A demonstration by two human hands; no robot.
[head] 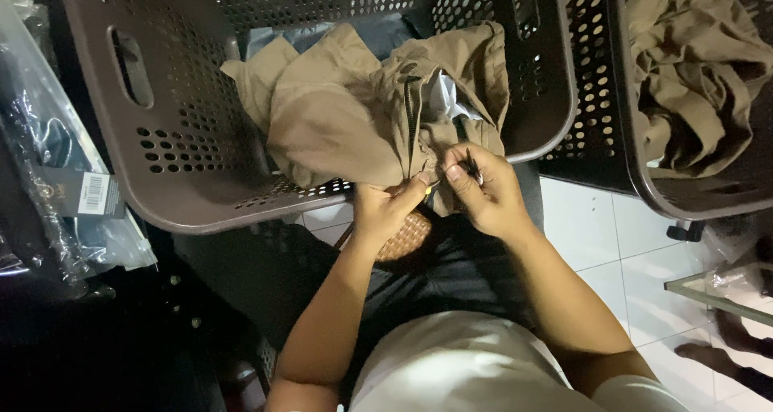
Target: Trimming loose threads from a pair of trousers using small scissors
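Draped over the front rim of the brown perforated plastic laundry basket [153, 178] — a crumpled khaki cotton garment with a dark zip [354, 114], its lower edge pinched by the left hand [386, 207], thumb and fingers closed on the cloth near the zip's end. Right hand [483, 190] closed round a small dark slim tool [472, 166], its tip against the same edge. Probably light, soft and floppy — best gripped at the firmer seam beside the zip; second basket with similar khaki cloth [684, 74] to the right.
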